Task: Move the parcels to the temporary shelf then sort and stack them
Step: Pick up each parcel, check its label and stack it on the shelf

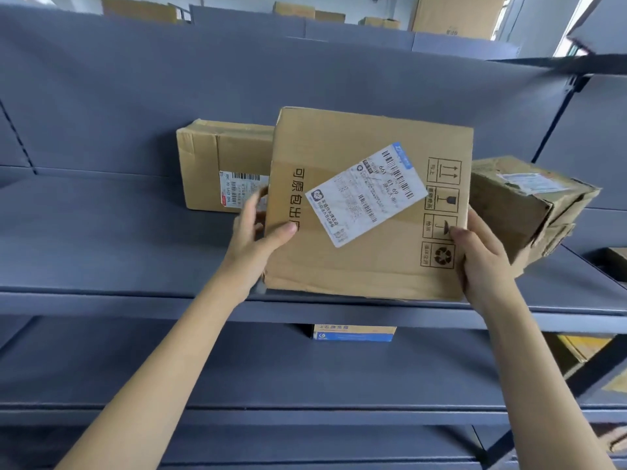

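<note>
A flat brown cardboard parcel (pixel 342 266) with a white shipping label and printed handling symbols is held over the grey shelf (pixel 118 239). My left hand (pixel 258 232) grips its left edge, thumb on the top face. My right hand (pixel 481 256) grips its right edge near the recycling mark. Behind it on the left lies a taped brown box (pixel 217 154) with a barcode label. A battered, tape-wrapped box (pixel 519 201) sits just right of my right hand.
The shelf's front lip (pixel 135 305) runs across below the parcel. On the lower shelf a box with a blue and white label (pixel 353 333) peeks out, and yellow cartons (pixel 583 347) stand at the right. A dark upright post (pixel 556 113) rises at the right. More cartons (pixel 454 15) stand far behind.
</note>
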Demonstrator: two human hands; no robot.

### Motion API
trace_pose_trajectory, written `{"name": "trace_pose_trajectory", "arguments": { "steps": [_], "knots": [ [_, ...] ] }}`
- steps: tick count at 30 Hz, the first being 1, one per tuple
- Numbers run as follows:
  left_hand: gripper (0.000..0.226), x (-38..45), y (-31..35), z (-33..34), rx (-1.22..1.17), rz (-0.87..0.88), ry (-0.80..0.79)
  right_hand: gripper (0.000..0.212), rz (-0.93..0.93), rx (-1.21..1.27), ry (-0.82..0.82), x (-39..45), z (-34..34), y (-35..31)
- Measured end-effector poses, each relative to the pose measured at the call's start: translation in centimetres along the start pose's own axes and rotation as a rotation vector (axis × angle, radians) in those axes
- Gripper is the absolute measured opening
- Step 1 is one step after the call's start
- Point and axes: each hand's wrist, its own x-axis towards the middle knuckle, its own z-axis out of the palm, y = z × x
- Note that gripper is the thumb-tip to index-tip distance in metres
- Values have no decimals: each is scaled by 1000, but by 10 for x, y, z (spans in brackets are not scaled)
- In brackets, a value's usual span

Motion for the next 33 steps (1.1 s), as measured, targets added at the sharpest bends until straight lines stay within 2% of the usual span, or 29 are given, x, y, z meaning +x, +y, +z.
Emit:
{"name": "trace_pose_trajectory", "arguments": {
  "steps": [4,6,8,11,12,16,18,19,22,25,27,29,31,33],
  "knots": [
    [71,-10,-8,9,-75,17,-121,36,-50,-69,206,1,12,2],
    [77,-15,-7,6,-71,34,-139,33,-110,-82,202,-3,14,6],
    [80,-17,-5,1,-58,52,-140,44,-171,-111,158,-6,16,10],
    [69,-17,-4,-1,-59,55,-104,50,-228,-192,118,-4,17,15],
    [71,-17,-3,-1,-56,50,-94,50,-236,-209,120,-2,16,17],
    [102,-13,-2,3,-18,48,-47,53,-251,-217,187,0,15,23],
    [105,-9,-3,4,-18,63,-60,60,-264,-189,208,-2,17,26],
    [98,-7,-4,3,-6,79,-67,64,-266,-175,208,-2,18,27],
    [74,0,-2,-2,-5,113,-17,68,-266,-160,127,0,25,32],
    [89,7,1,-11,-24,118,92,89,-185,-119,4,1,41,39],
    [95,11,-4,-18,-32,114,140,94,-126,-109,-38,2,51,43],
    [99,17,-12,-26,-50,94,150,87,-85,-127,-57,3,58,48],
    [101,23,-20,-34,-24,51,145,64,-58,-142,-51,4,65,53],
    [97,24,-26,-41,25,18,154,51,-38,-148,-32,7,73,59]
  ]
}}
